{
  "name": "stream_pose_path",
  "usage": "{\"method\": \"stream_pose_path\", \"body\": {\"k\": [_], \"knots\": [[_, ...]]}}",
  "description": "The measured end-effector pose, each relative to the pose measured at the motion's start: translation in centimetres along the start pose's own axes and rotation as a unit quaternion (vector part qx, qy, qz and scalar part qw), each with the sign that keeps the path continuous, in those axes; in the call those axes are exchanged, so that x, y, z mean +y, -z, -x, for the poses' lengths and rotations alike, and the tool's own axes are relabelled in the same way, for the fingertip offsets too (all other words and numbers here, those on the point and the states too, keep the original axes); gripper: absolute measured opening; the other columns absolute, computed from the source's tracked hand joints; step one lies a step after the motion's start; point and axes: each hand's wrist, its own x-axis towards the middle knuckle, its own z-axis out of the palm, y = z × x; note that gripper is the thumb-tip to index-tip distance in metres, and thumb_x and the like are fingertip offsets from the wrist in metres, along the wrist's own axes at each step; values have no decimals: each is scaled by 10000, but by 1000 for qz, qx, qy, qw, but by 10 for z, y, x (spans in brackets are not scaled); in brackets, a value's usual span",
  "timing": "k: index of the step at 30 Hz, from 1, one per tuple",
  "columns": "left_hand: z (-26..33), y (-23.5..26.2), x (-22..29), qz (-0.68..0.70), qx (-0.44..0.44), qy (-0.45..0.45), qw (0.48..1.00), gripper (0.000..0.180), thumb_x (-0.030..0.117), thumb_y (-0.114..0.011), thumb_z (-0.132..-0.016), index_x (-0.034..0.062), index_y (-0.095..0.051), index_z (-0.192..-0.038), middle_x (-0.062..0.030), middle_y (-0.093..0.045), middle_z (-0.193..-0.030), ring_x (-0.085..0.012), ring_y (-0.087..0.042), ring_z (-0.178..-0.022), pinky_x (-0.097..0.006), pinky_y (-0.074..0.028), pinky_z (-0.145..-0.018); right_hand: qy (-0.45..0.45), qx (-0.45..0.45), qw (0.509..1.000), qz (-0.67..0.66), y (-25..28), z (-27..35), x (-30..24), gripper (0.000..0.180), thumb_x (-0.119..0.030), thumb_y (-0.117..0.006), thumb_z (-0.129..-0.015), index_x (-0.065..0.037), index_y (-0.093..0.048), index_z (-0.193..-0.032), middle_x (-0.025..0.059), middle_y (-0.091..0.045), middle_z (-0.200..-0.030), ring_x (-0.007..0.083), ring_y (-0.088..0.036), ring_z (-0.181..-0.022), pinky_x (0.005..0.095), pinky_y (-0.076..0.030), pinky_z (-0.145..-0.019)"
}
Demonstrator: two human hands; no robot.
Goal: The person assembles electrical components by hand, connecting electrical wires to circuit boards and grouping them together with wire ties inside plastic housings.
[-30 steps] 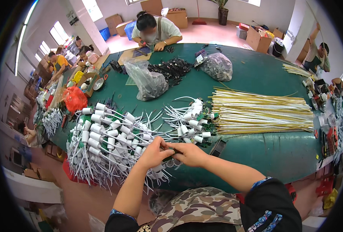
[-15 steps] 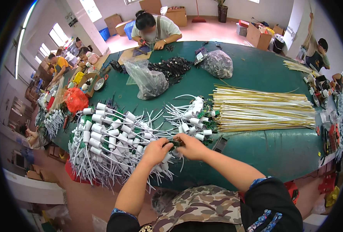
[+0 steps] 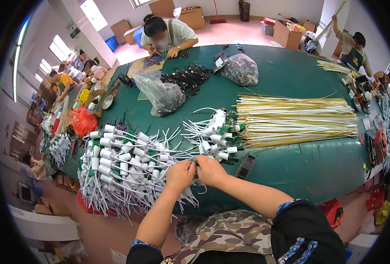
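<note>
My left hand (image 3: 181, 174) and my right hand (image 3: 211, 170) meet at the near edge of the table, fingertips pinched together. Between them shows a sliver of a small green circuit board (image 3: 196, 164); the fingers hide most of it. Left of my hands lies a big heap of white cylindrical parts (image 3: 123, 169) with white cables and green boards. Just beyond my hands is a smaller pile of the same white parts (image 3: 210, 137). A narrow dark tray (image 3: 246, 166) sits to the right of my right hand.
Long white and yellow strips (image 3: 296, 121) lie in a bundle at right. Farther off are a clear plastic bag (image 3: 159, 94), black cables (image 3: 187, 78), a filled bag (image 3: 240, 70) and a red bag (image 3: 82, 121). A co-worker (image 3: 168, 35) works across the green table (image 3: 291, 171).
My hands have drawn closer together, and the fingers now cover more of the small board. The whole view has shifted slightly. A person at far right has moved beside upright strips.
</note>
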Motion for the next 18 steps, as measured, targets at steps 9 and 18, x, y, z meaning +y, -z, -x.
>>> {"method": "stream_pose_path", "body": {"k": [9,18], "knots": [[8,61,-14,142,77,9,987,347,270,-615,-908,29,-589,-1157,-131,-665,-782,-316,-638,-708,-403,-479,-650,-48,69,968,-238,54,-57,-9,235,-165,-596,-884,-30,-609,-1076,159,-659,-977,258,-676,-795,372,-520,-740],[2,68,-3,136,-22,23,990,463,279,-682,-855,8,-527,-1197,-135,-670,-862,-317,-656,-825,-383,-494,-748,63,354,894,267,54,-64,97,344,-120,-638,-809,-43,-587,-1140,195,-639,-1052,355,-624,-985,429,-486,-880]]}}
